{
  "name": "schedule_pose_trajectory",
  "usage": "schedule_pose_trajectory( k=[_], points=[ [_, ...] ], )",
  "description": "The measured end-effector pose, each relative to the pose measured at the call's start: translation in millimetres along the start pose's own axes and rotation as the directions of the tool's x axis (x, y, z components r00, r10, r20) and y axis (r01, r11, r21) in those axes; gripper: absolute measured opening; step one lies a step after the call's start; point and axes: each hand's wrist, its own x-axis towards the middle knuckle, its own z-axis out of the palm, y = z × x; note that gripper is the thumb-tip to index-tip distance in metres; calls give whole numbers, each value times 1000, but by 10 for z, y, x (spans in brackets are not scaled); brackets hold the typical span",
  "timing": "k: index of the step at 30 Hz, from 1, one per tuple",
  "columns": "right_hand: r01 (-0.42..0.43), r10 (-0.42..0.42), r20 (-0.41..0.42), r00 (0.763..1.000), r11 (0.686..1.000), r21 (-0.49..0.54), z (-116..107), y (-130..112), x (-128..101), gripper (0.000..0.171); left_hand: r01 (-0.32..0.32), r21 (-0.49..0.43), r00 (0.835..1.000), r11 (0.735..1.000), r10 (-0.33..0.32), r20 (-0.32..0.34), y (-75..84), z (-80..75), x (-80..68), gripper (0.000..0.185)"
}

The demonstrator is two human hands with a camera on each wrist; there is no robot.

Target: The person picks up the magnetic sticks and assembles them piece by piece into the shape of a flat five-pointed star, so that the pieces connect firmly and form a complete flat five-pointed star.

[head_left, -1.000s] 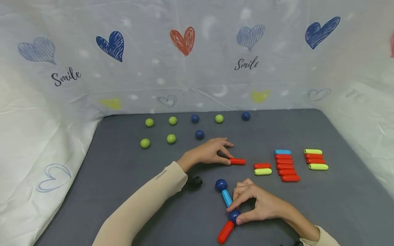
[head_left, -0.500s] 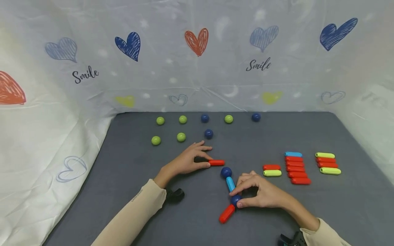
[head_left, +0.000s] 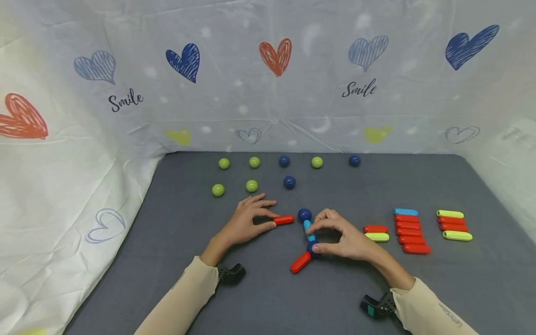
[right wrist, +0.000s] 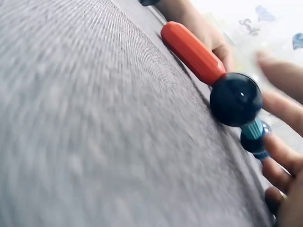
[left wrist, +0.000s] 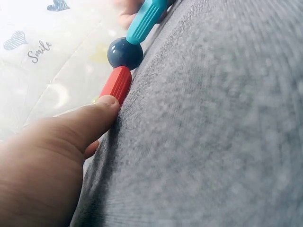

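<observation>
Left hand point(head_left: 247, 222) pinches a red rod point(head_left: 284, 220), which touches the blue ball point(head_left: 304, 215). Right hand point(head_left: 341, 237) grips the blue rod point(head_left: 308, 230) mid-mat point(head_left: 418, 288).

Grey felt mat point(head_left: 418, 288) w/ white heart-print "Smile" sheet point(head_left: 234, 93) behind.

Lighting: bright, even, diffuse; shadows faint. Head view: sharp centre, bowed edges. Wrist views: gray mat point(right wrist: 94, 142) smeared by blur in the foreground, backdrop point(left wrist: 42, 61) washed out and unfocused.
</observation>
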Motion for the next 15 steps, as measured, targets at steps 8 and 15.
schedule_pose_trajectory(
  k=[8, 15],
  points=[
    [-180, 162, -123, 979, 973, -148, 119, -42, 114, 73, 15, 12, 1000, 1000, -15, -17, 9, -2, -10, 25],
    [-156, 141, -89, 986, 970, -185, 193, -94, 150, 73, 10, 34, 1000, 999, -10, -23, 18, 11, -1, 26]
  ],
)
